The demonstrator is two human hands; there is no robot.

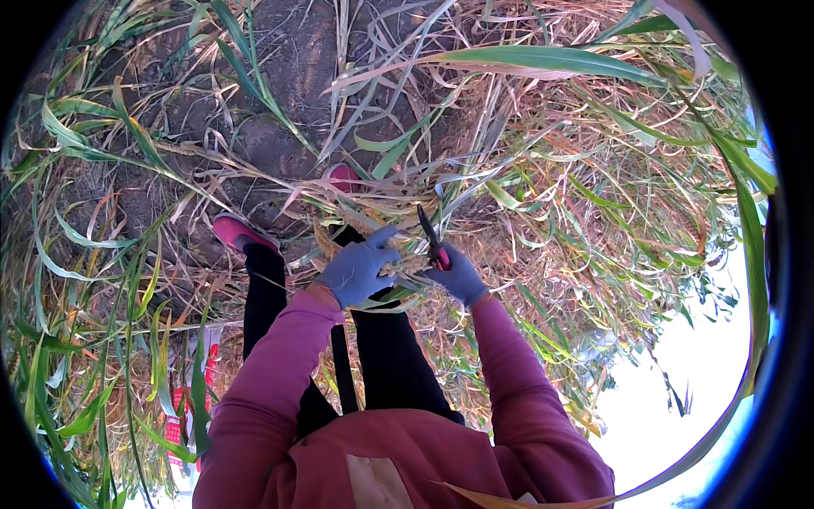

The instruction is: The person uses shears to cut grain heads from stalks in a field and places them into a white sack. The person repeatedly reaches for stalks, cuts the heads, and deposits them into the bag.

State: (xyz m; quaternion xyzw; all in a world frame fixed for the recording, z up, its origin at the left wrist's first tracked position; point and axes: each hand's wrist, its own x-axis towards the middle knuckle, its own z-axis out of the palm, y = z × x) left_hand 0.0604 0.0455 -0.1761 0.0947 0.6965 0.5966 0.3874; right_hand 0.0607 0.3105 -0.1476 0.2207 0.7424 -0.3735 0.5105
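Grey-blue work gloves cover both of my hands. My left hand (360,267) is closed around pale tan grain heads (407,265), which stick out toward the right hand; more brownish heads (325,240) hang by its left side. Close by on the right, my right hand (462,277) grips a pair of pruning shears (429,227) with a red handle. Their dark blades point up and away from me, near dry stalks and leaves. I cannot tell whether the blades are parted.
Dry, flattened stalks (543,195) cover the ground on the right. Green leafy plants (93,373) stand at the left, and a long leaf (750,263) arches along the right edge. Bare soil (292,68) shows ahead. My pink shoes (237,231) are among the stalks. A red-and-white object (178,416) lies behind leaves.
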